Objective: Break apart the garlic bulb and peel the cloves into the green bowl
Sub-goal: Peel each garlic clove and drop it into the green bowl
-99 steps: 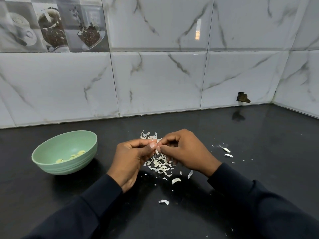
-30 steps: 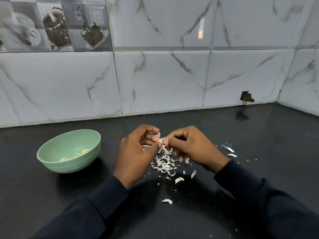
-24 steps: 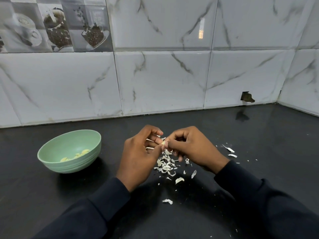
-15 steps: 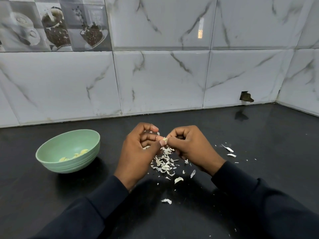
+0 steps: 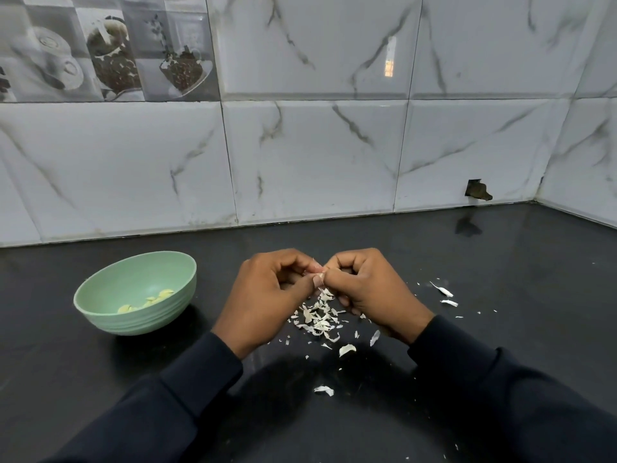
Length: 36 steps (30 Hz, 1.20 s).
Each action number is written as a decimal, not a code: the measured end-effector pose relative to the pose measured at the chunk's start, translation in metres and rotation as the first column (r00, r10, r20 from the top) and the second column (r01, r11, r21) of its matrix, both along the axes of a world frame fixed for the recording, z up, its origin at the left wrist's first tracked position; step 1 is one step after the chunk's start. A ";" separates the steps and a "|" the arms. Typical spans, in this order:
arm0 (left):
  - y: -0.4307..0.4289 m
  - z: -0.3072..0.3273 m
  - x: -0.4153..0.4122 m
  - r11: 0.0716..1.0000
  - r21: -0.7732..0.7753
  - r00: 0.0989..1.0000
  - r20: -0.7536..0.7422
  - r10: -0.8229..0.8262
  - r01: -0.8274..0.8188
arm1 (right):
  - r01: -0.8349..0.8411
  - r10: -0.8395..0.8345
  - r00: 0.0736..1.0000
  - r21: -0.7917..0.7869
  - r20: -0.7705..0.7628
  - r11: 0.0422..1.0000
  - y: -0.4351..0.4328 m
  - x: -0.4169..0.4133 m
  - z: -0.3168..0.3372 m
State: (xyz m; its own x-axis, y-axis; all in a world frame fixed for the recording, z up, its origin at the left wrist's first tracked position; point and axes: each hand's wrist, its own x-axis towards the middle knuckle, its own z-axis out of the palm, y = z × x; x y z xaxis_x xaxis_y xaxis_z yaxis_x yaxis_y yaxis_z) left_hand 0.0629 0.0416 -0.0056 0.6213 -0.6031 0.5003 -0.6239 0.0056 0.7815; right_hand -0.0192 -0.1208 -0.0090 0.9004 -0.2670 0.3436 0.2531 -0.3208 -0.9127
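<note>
My left hand (image 5: 267,295) and my right hand (image 5: 370,289) meet above the black counter, fingers curled, both pinching one small garlic clove (image 5: 317,270) between thumbs and fingertips. Most of the clove is hidden by my fingers. Below the hands lies a heap of white garlic skins (image 5: 317,317). The green bowl (image 5: 100,312) stands on the counter to the left of my left hand, with several peeled yellowish cloves (image 5: 147,300) lying in its bottom.
Loose skin flakes (image 5: 442,290) are scattered right of my right hand, and more flakes (image 5: 347,349) lie nearer to me. A marble-tiled wall (image 5: 317,155) runs along the back and turns at the right corner. A dark hole (image 5: 477,190) shows in a tile there.
Both hands stay together over the skin heap, working the clove with small finger shifts. My left fingers have closed in toward the right thumb. The bowl has not moved.
</note>
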 end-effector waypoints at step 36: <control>0.001 -0.005 0.011 0.902 -0.431 0.723 -0.618 -0.310 0.019 | 0.132 -0.180 0.978 -0.346 -0.109 0.929 -0.011 0.001 0.000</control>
